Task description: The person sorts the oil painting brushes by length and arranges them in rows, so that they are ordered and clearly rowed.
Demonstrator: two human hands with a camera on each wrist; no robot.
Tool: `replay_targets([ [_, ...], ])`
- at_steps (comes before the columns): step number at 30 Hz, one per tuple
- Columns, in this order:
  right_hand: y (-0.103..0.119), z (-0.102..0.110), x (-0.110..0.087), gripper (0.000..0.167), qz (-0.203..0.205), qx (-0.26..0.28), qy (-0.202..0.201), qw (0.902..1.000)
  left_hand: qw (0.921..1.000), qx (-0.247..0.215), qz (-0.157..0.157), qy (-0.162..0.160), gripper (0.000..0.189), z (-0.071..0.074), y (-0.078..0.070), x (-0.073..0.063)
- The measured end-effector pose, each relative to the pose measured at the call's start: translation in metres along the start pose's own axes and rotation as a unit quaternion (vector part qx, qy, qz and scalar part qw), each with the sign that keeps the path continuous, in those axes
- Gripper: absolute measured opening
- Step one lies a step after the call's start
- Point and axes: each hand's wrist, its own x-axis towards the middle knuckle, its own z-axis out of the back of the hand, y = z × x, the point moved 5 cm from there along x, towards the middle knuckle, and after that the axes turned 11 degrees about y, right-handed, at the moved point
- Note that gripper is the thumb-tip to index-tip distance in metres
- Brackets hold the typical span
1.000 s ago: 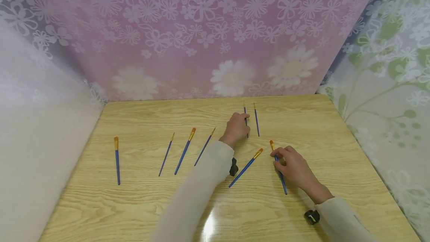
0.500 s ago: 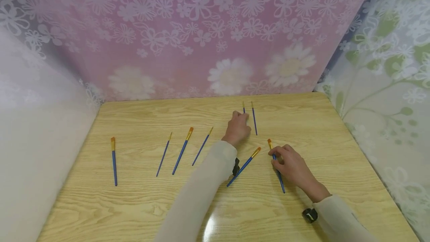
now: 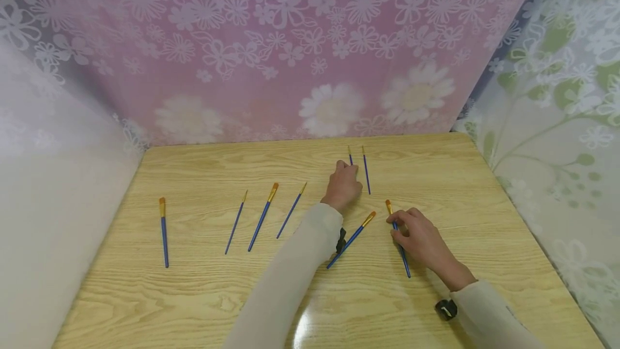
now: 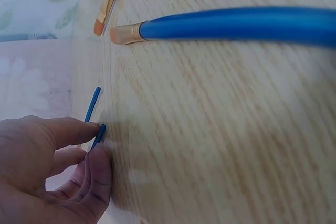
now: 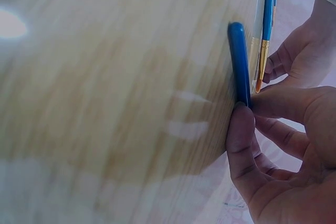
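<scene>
In the head view my left hand [image 3: 343, 186] is over a thin blue paintbrush [image 3: 350, 156] near the table's back edge. The left wrist view shows thumb and finger pinching that brush's blue handle [image 4: 98, 136]; its lower part is hidden in the head view. Just right of it lies another thin paintbrush [image 3: 366, 174]. At the right, thumb and fingers of my right hand [image 3: 420, 238] pinch a wider, flat-tipped paintbrush [image 3: 404, 260], whose blue handle [image 5: 240, 64] stands out in the right wrist view. Between the hands, a flat paintbrush [image 3: 356, 240] lies slanted by the left wrist.
On the wooden table [image 3: 194, 306], left of the left arm, lie a thin paintbrush [image 3: 290, 211], a flat one [image 3: 263, 218] and another thin brush [image 3: 235, 225]. A flat paintbrush [image 3: 164, 236] lies farther left. A pink floral backdrop [image 3: 271, 69] rises behind the table.
My left hand has shifted slightly right over the thin paintbrush and now covers its handle end. The right hand keeps its hold with hardly any movement. The head view has shifted slightly.
</scene>
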Motion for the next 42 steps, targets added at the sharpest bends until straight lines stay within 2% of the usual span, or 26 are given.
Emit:
replay_targets([
  [2,0.000,0.000,0.000,0.020,-0.001,0.001,0.001,1.0000,1.0000,0.000,-0.002,-0.001,0.055,0.000,0.000,0.001],
  [3,0.000,0.000,0.000,0.020,-0.001,0.002,0.002,1.0000,1.0000,-0.002,-0.004,-0.002,0.054,0.003,-0.004,-0.007],
  [5,0.001,0.000,0.000,0.021,-0.002,0.002,0.001,1.0000,0.9999,-0.005,-0.009,-0.007,0.054,0.004,-0.005,-0.011],
  [26,-0.001,0.000,0.000,0.021,-0.007,0.002,0.007,0.9999,0.9991,-0.035,-0.019,0.014,0.055,0.004,0.000,-0.019],
  [33,0.000,0.000,-0.001,0.022,-0.004,0.004,0.003,1.0000,0.9986,0.018,-0.042,0.028,0.045,0.017,0.003,-0.025],
  [42,0.000,0.001,-0.001,0.021,0.001,0.004,0.002,1.0000,0.9959,0.012,-0.076,0.047,0.042,0.031,0.015,-0.049],
])
